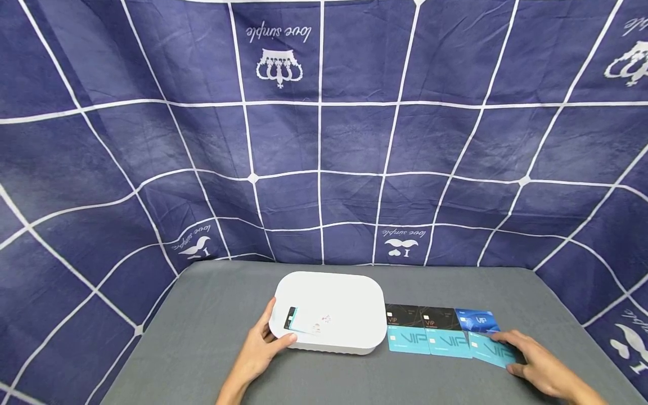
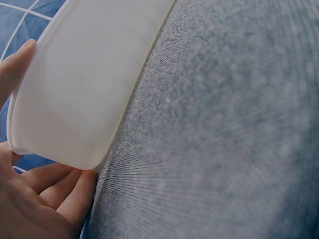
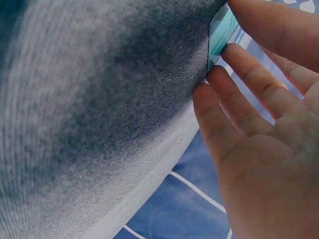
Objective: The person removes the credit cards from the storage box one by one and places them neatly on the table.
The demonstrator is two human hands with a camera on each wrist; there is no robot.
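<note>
A white box (image 1: 329,304) with rounded corners sits on the grey surface in the head view. My left hand (image 1: 258,346) grips its left end, the thumb on the front left corner; the left wrist view shows fingers against the box's end wall (image 2: 84,79). To the right lie turquoise VIP cards in a row. At the rightmost turquoise card (image 1: 488,350), tilted against its neighbours, my right hand (image 1: 539,360) pinches across the right end, thumb at the near corner. Only a sliver of this turquoise card (image 3: 223,30) shows in the right wrist view.
Behind the turquoise row lie two black VIP cards (image 1: 402,315) and a blue VIP card (image 1: 477,320). On the box top are a black card (image 1: 290,318), partly covered, and a pale card (image 1: 306,322). A dark blue cloth (image 1: 354,140) with white lines hangs around the grey surface (image 1: 202,337).
</note>
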